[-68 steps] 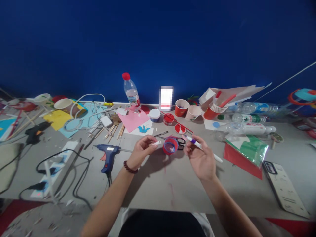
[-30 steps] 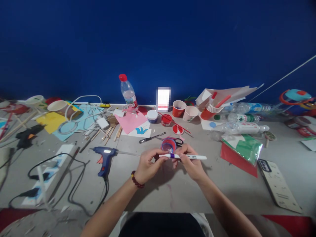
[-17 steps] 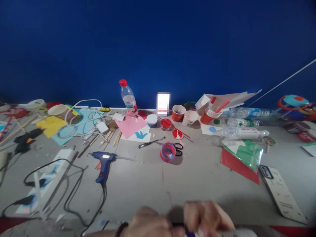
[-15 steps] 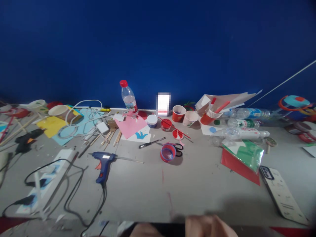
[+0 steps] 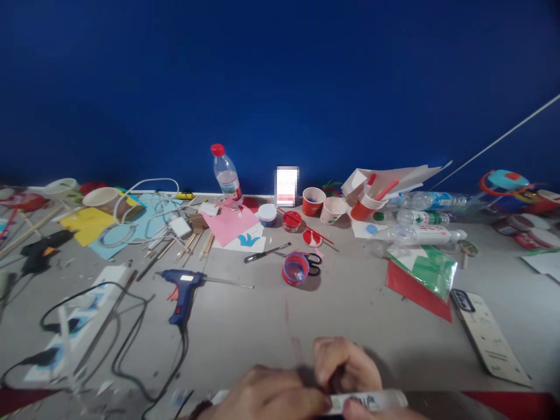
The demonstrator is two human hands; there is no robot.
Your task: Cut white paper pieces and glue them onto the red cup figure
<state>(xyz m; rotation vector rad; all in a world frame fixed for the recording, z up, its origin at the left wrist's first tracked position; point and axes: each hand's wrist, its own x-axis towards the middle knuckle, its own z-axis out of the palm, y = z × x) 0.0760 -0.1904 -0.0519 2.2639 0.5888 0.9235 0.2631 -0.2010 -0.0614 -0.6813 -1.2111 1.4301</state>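
Both my hands sit low at the near edge of the grey table (image 5: pixel 341 303). My left hand (image 5: pixel 266 394) and my right hand (image 5: pixel 345 364) are closed together around a white acrylic marker (image 5: pixel 370 401) that lies crosswise between them. The picture is blurred here, so the exact finger grip is unclear. Farther out, apart from my hands, a small red-and-blue ringed cup (image 5: pixel 295 269) lies on the table next to black scissors (image 5: pixel 313 261).
A blue glue gun (image 5: pixel 184 286) with its cable lies left of centre, by a power strip (image 5: pixel 83 315). Paper cups (image 5: pixel 313 201), a water bottle (image 5: pixel 224 173), paint pots, coloured paper, empty bottles and a red-green sheet (image 5: pixel 422 274) crowd the back and right.
My hands left the ringed cup, pulled back to the near table edge with the marker, dropped almost out of view, and have now risen slightly, both closed on the marker.
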